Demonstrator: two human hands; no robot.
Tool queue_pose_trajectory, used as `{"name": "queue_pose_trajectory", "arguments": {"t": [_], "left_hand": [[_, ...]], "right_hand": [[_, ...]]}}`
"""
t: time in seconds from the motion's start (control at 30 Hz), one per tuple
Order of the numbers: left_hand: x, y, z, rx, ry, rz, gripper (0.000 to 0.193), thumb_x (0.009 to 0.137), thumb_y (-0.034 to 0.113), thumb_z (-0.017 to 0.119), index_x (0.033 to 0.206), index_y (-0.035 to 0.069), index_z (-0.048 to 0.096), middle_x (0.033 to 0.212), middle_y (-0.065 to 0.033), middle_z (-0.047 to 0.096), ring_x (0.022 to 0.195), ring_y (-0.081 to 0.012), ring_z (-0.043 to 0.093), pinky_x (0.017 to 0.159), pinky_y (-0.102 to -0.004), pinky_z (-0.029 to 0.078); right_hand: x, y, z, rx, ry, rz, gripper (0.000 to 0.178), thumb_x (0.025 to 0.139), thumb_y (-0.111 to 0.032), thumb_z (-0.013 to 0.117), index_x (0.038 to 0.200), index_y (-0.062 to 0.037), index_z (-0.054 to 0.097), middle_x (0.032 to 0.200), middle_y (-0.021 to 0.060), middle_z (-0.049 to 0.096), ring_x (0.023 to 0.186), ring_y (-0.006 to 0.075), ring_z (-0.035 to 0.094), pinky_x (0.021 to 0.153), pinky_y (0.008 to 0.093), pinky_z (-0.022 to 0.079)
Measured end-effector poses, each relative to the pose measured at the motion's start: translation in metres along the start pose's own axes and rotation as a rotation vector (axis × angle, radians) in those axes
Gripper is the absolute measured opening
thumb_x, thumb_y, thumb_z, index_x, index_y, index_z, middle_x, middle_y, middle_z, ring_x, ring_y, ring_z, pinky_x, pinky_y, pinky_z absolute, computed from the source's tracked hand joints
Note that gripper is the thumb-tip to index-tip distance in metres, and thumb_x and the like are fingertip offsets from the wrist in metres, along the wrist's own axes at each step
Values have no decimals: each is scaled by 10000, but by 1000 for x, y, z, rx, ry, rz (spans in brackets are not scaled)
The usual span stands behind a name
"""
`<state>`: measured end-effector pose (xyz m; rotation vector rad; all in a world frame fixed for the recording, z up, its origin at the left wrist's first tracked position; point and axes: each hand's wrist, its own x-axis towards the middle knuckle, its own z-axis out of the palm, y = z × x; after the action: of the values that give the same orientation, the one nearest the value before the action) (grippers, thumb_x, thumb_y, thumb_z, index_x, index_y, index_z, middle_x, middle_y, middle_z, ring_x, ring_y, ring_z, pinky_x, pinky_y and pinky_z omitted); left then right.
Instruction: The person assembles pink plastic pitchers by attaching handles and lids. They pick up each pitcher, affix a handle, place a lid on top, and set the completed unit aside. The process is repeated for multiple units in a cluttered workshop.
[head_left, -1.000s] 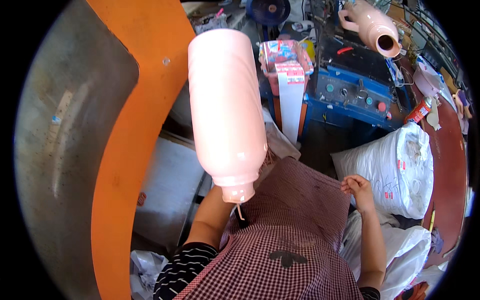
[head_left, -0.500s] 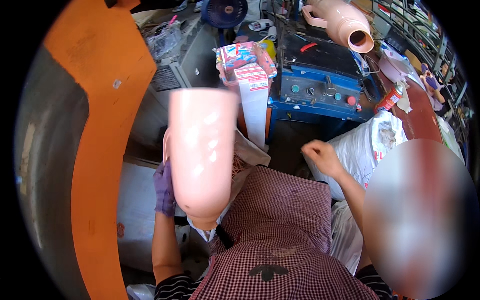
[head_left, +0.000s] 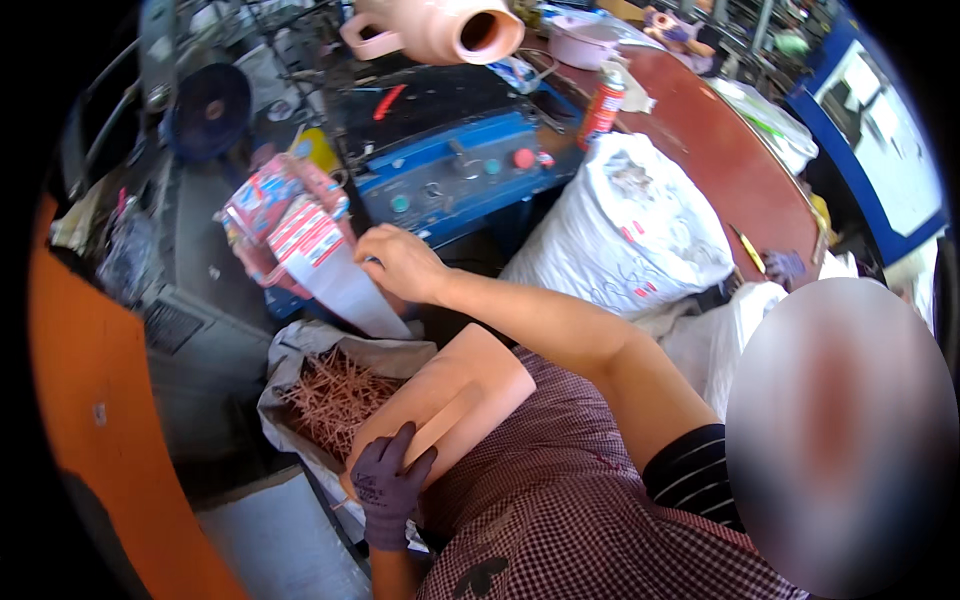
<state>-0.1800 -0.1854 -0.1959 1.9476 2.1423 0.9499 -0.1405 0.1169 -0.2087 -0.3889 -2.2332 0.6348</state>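
My left hand (head_left: 388, 487), in a dark purple glove, grips a pink plastic jug shell (head_left: 500, 372) by its long side handle. The shell lies tilted over my lap, its wide end up to the right and handle side facing up. My bare right hand (head_left: 405, 262) reaches across to the edge of a long strip of red-and-white labels (head_left: 318, 245), fingers curled in. Whether a label is between those fingertips cannot be made out. The strip hangs from a pink basket (head_left: 240, 235) holding colourful packs.
A sack of thin pink plastic scraps (head_left: 340, 400) stands beside the shell. Ahead is a blue machine panel (head_left: 450, 175) with buttons; another pink jug (head_left: 440, 30) lies above it. To the right are a full white sack (head_left: 620, 230), a red spray can (head_left: 603, 108) and a brown tabletop (head_left: 700, 130).
The jug shell has come down from upright to tilted over my lap, its handle turned upward. My right hand has moved left to the label strip. The view has swung right.
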Motion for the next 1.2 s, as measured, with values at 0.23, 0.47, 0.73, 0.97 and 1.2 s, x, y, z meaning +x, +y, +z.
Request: {"name": "queue_pose_trajectory", "arguments": {"t": [0.23,0.47,0.73,0.97,1.2], "left_hand": [[9,-19,1,-111,-125,20,465,603,170,833,1031,50,698,796,-111,636,700,-280,606,659,-374,504],[18,-12,-16,-61,-300,-67,466,573,119,828,1023,61,722,947,-121,643,878,-294,616,793,-384,508],[22,2,-7,-33,-345,-105,448,592,77,793,1033,60,714,945,-129,653,896,-307,627,819,-388,507],[-5,11,9,34,-163,-154,406,669,173,803,1056,91,713,866,-133,652,847,-319,618,784,-405,497],[8,34,17,31,-131,-152,384,703,199,782,1064,89,706,789,-139,640,708,-307,620,663,-395,498]], "right_hand": [[-158,32,-146,-109,386,559,80,815,-44,661,880,-28,704,876,154,665,836,284,641,737,362,503],[-249,109,-295,-436,434,941,231,868,-188,645,960,5,734,816,100,714,740,131,625,706,295,501],[-229,121,-312,-61,258,1064,204,786,-150,725,902,18,736,826,64,705,741,134,610,711,294,489],[-204,46,-276,-381,352,526,107,813,-60,704,893,11,713,788,77,699,693,126,620,669,283,499],[-235,-37,-160,531,286,906,70,879,-54,677,911,2,704,805,6,677,682,58,567,631,205,462]]}}
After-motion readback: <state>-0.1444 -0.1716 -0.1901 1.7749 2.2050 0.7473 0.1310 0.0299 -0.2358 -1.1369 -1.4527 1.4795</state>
